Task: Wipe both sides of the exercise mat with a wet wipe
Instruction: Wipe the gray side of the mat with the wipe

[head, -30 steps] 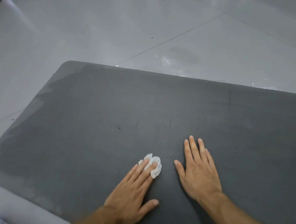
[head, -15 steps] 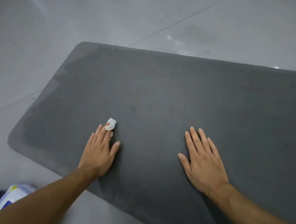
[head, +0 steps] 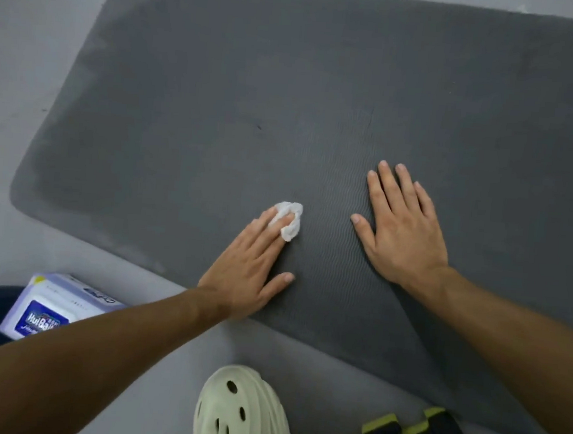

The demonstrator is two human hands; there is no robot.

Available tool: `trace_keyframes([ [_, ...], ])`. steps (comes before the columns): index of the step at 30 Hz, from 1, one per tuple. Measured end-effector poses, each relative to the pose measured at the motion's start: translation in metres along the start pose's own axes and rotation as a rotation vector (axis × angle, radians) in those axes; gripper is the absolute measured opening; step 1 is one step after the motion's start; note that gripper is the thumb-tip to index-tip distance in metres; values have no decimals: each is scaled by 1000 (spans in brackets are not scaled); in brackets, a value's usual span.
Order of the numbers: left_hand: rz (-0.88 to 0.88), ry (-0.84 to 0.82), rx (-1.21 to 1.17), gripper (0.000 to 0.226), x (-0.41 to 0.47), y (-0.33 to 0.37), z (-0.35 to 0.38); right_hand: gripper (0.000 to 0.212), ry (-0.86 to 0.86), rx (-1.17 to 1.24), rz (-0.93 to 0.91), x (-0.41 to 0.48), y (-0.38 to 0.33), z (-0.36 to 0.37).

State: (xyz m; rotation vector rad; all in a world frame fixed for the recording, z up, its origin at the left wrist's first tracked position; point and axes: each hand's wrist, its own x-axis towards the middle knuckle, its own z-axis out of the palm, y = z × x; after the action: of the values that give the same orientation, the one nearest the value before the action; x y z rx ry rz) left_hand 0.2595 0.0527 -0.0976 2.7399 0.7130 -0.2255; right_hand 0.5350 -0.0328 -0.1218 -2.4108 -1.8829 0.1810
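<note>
A dark grey mat (head: 321,83) fills most of the frame, flat on a pale grey floor (head: 27,29). A wipes pack (head: 51,309) lies at lower left. The right hand (head: 402,231) rests flat mid-frame, fingers straight. The left hand (head: 251,268) presses a balled white wipe (head: 291,222) under straight fingers at the mat's centre — nearer the right hand than before.

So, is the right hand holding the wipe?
No, the left hand presses the crumpled white wet wipe; the right hand lies empty on the grey mat.
</note>
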Motion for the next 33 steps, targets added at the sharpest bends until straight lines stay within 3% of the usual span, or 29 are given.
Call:
trace_keyframes([
  [3, 147, -21, 34, 76, 3, 4, 0, 74, 2, 2, 6, 1, -1, -1],
  [5, 128, -2, 46, 74, 2, -9, -2, 75, 0, 4, 6, 1, -1, -2],
  [11, -65, 62, 184, 67, -13, -69, -15, 74, -12, -1, 0, 0, 0, -1],
  [14, -363, 139, 122, 72, -24, -87, -11, 74, -11, 8, -3, 0, 0, -2],
  [16, -436, 150, 51, 74, -28, -88, -8, 74, -14, 20, 2, 0, -1, -1],
  [20, -235, 129, -9, 76, -28, -55, 1, 75, -26, 34, -34, -2, 4, -3],
  [27, 114, -80, -11, 76, -36, 51, 20, 74, -36, 15, -79, -7, 10, -5],
  [33, 55, -27, 55, 73, -36, 29, 21, 73, -39, -5, -169, -23, 8, -2],
])
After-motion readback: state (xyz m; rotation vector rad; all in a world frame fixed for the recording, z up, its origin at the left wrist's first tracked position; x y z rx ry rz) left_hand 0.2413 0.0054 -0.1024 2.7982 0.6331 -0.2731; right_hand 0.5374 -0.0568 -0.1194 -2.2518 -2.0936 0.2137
